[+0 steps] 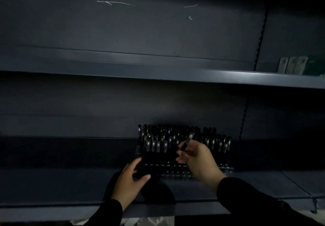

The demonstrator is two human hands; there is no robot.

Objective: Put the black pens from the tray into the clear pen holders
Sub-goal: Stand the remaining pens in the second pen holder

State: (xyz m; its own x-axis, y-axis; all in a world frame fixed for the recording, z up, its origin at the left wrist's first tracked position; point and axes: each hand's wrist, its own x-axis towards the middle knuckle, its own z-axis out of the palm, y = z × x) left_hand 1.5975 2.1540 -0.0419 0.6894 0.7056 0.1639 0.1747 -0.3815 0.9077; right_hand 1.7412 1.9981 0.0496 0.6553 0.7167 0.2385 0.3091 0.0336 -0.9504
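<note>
Low on the shelf, left hand gripping clear pen holder end, right hand pinching tilted black pen.

Shelf: dark painted metal, matt, smooth; back panel scratched pale. Pen holder: clear glossy plastic. Black pens: glossy, shiny metallic clips. Sleeves: black matt cloth.
</note>
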